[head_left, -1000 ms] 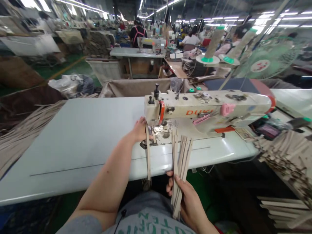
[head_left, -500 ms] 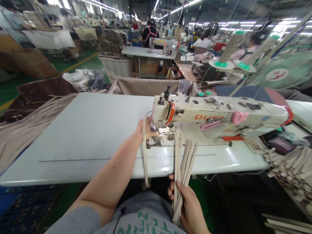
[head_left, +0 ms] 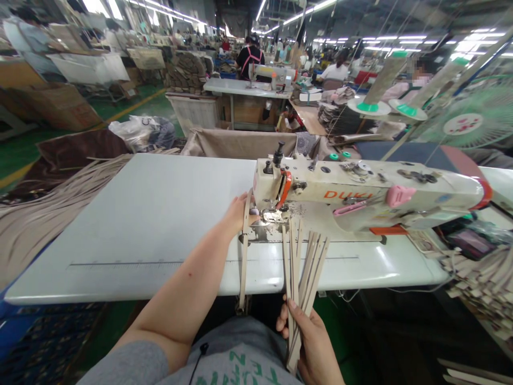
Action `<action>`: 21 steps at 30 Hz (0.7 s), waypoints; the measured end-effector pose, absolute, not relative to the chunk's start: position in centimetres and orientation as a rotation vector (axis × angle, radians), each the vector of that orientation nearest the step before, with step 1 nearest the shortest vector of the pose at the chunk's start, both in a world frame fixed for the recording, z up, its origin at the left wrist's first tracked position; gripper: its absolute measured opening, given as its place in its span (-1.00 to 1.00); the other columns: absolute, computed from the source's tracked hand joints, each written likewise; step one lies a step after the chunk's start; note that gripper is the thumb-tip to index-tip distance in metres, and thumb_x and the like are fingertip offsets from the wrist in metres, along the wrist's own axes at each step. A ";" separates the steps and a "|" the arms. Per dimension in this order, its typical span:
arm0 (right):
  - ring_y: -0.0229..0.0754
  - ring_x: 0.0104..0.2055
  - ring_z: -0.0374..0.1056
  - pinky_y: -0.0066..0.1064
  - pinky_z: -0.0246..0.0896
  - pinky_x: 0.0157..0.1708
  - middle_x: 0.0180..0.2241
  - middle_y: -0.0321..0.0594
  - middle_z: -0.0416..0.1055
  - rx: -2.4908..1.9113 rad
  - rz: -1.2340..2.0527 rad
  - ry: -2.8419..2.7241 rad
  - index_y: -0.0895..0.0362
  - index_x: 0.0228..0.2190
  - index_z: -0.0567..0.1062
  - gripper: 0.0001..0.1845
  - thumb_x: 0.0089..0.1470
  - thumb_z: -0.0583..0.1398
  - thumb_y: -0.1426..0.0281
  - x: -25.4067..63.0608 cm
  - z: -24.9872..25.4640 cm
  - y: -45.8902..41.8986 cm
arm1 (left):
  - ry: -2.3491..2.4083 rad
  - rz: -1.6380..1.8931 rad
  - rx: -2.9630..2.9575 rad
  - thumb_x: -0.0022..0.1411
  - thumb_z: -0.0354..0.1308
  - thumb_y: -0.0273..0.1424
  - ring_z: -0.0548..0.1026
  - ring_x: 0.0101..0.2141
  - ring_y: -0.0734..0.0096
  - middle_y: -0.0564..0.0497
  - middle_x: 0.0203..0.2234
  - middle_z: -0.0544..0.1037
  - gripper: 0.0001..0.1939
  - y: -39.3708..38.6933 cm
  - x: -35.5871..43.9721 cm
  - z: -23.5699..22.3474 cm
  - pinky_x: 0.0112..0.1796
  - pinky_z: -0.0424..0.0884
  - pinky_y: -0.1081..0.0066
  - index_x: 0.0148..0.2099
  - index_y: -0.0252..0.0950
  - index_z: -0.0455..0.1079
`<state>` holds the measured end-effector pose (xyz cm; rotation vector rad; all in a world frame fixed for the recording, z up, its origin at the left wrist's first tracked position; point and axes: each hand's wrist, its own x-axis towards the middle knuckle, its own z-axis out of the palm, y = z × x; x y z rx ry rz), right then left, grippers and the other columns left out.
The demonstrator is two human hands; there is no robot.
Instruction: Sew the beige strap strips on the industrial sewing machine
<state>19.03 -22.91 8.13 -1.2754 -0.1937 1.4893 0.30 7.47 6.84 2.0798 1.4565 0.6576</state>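
Observation:
My left hand (head_left: 237,215) is beside the needle area of the white sewing machine (head_left: 308,182). Its fingers stretch toward the machine head with the thumb apart, though the fingertips are partly hidden. A narrow beige strip (head_left: 244,262) crosses in front of this hand and hangs down over the table's front edge. Closer to my body, my right hand (head_left: 308,334) is closed around a bundle of flat beige strips (head_left: 306,275). Their far ends fan out on the table toward the needle, and one strip on the left stands apart from the others.
The white table (head_left: 160,214) has a ruler line near its front. Long beige strips (head_left: 52,219) are heaped at its left, and more strips (head_left: 487,289) lie at the right. Thread cones (head_left: 379,85) and a green fan (head_left: 473,120) stand behind the machine. Other people work farther back.
The view has shifted slightly. In my right hand, one strip has spread away from the bundle to the left. My left hand stays beside the needle area.

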 end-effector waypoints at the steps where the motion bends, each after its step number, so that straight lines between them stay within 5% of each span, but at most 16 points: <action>1: -0.27 -0.52 0.39 -0.51 0.29 -0.49 -0.51 -0.23 0.62 -1.283 1.485 -0.200 0.16 -0.36 0.76 -0.50 -0.05 0.72 0.05 19.0 8.1 -22.9 | 1.460 0.657 2.077 0.14 0.56 -0.44 0.61 0.31 -0.27 -0.28 0.26 0.68 -0.44 7.4 0.3 6.9 0.49 0.40 -0.20 0.21 -0.27 0.68; 12: -0.24 -0.49 0.42 -0.48 0.34 -0.42 -0.53 -0.11 0.65 -1.369 1.550 -0.253 0.19 -0.52 0.69 -0.35 -0.14 0.72 -0.10 19.3 7.8 -22.8 | 1.506 0.600 2.094 0.36 0.36 -0.49 0.53 0.42 -0.17 -0.24 0.33 0.65 -0.56 7.8 0.7 6.9 0.50 0.40 -0.11 0.26 -0.24 0.66; 18: -0.24 -0.54 0.41 -0.45 0.28 -0.46 -0.56 -0.26 0.61 -1.388 1.422 -0.338 0.18 -0.22 0.78 -0.29 -0.22 0.75 -0.06 18.6 8.1 -23.1 | 1.491 0.610 2.138 0.53 0.21 -0.40 0.36 0.54 -0.23 -0.29 0.45 0.55 -0.52 8.6 1.6 6.4 0.57 0.21 -0.27 0.41 -0.25 0.59; 21: -0.27 -0.59 0.38 -0.45 0.25 -0.49 -0.58 -0.29 0.58 -1.406 1.417 -0.428 0.18 -0.19 0.76 -0.26 -0.17 0.71 -0.12 18.5 8.3 -22.9 | 1.462 0.576 2.142 0.58 0.15 -0.36 0.34 0.56 -0.11 -0.24 0.44 0.57 -0.56 9.1 1.6 6.2 0.61 0.15 -0.17 0.38 -0.25 0.62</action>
